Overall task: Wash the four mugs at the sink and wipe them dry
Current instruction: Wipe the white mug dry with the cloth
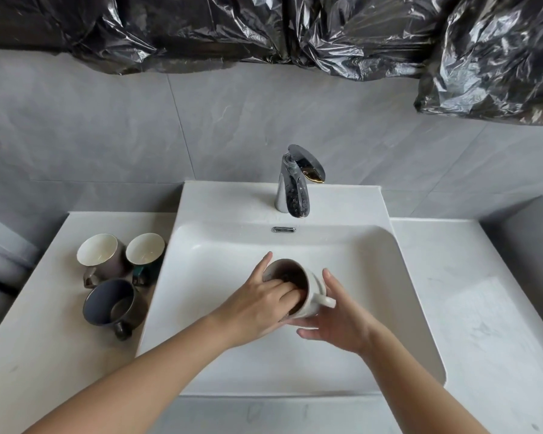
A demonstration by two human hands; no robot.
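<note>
1. The white mug [311, 286] is held in the air over the basin of the sink [201, 245], below and in front of the faucet [292, 186]. It is tipped on its side, with its dark-stained mouth facing left and its handle pointing toward the person.
2. The left hand [254, 305] reaches in from the left. Its fingers are curled inside the mouth of the white mug against the inner wall. The thumb lies stretched along the outside of the rim, so the hand grips the wall between them.
3. The right hand [339, 321] cradles the white mug from the right and below. The thumb stands up beside the mug's base and the fingers are spread under the body, loosely bent.
4. Three more mugs stand upright on the counter [29, 339] left of the basin. A brown mug [101, 255] and a teal mug [145, 250] are side by side at the back, and a dark grey mug [110, 303] is just in front of them.
5. No water is seen at the spout.
6. On the right of the counter lies a pale flat rectangle [483, 324], possibly a cloth. The view is too faint to confirm this.
7. Black plastic sheeting [264, 26] hangs along the wall above.
</note>
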